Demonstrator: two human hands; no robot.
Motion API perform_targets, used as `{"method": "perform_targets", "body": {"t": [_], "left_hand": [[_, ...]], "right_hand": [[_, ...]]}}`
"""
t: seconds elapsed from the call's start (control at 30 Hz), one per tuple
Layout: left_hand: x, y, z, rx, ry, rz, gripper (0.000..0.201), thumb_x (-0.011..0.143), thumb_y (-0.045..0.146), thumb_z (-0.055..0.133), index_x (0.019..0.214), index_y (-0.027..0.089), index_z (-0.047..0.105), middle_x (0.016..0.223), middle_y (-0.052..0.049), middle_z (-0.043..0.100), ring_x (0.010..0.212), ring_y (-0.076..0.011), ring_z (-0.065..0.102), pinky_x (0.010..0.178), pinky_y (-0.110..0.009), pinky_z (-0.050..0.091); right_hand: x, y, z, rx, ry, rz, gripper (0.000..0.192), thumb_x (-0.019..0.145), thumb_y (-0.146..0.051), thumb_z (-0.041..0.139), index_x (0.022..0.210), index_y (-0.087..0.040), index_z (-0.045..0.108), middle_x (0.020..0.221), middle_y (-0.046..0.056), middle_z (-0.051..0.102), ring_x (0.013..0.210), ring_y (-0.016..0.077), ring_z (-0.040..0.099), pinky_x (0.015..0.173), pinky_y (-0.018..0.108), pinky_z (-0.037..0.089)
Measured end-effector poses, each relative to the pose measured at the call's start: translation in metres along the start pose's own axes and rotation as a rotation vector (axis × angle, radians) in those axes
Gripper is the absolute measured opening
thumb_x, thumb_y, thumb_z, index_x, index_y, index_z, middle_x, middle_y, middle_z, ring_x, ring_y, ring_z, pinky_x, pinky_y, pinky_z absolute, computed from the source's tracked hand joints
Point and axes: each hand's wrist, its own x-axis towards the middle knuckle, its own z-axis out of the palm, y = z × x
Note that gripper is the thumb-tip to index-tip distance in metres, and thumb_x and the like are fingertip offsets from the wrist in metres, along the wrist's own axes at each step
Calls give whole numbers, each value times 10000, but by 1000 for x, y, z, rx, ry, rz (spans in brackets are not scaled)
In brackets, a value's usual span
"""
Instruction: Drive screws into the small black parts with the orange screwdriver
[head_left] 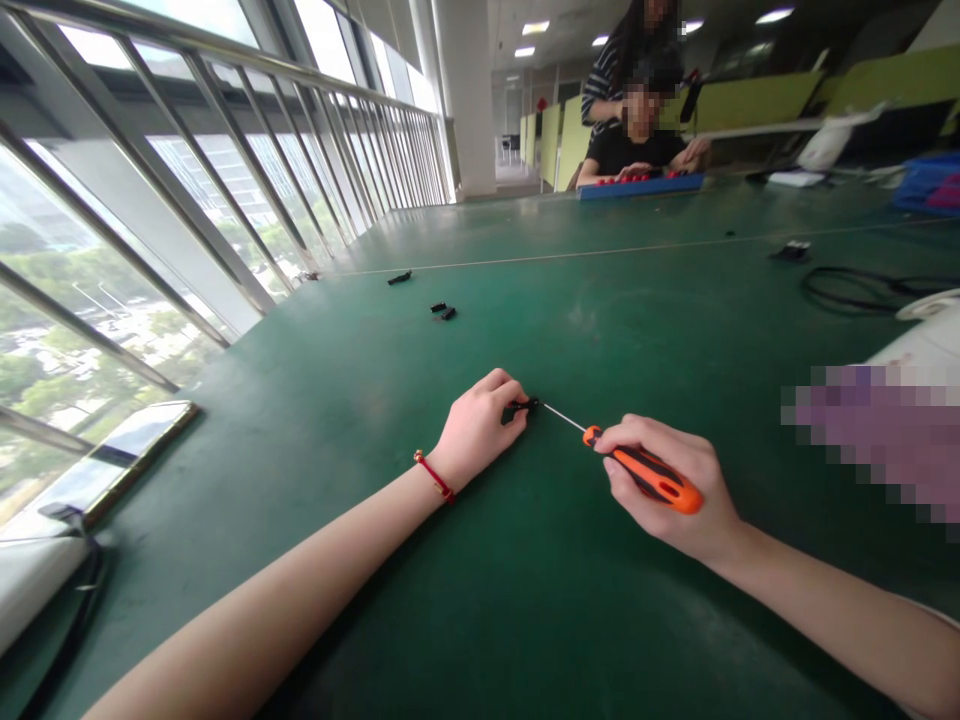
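Now, screwdriver (pixel 637 468) gripped in right hand (pixel 667 490), tip toward upper-left at small black part (pixel 517 408) pinched by left hand (pixel 476 428).

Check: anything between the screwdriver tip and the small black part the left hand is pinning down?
Nothing visible. The screwdriver, held in the right hand, runs its thin shaft straight to the small black part pinched by the left hand on the green table. The tip appears to meet the part; the other loose black pieces lie well beyond it.
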Motion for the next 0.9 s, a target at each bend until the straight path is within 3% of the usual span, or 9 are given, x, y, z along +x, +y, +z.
{"method": "perform_targets", "body": {"t": [0.4,0.6,0.8,0.9], "left_hand": [[1,-1,0,33,-15,21,75,802,175,522,826,176,594,950,-38,598,816,-155,590,687,-253,485],[1,0,-1,160,-5,82,81,808,172,511,808,180,592,897,-29,614,811,-160,578,692,-261,468],[1,3,-2,333,-28,144,134,842,184,470,835,181,604,880,-35,624,807,-172,562,731,-290,451],[1,4,-3,373,-37,160,147,848,182,461,835,179,607,881,-36,626,795,-171,553,724,-292,446]], "right_hand": [[3,-1,1,19,-53,26,119,766,-100,546,840,-193,551,718,0,572,608,106,538,586,234,446],[2,-3,2,-34,-51,94,98,811,-211,568,907,-211,585,782,8,649,650,130,597,614,250,474],[-2,-5,6,74,105,161,288,760,-163,604,1024,-216,503,777,-8,590,633,111,590,594,226,494],[-3,-5,8,36,67,188,315,747,-215,637,1028,-217,495,658,-36,521,574,124,545,560,250,479]]}}
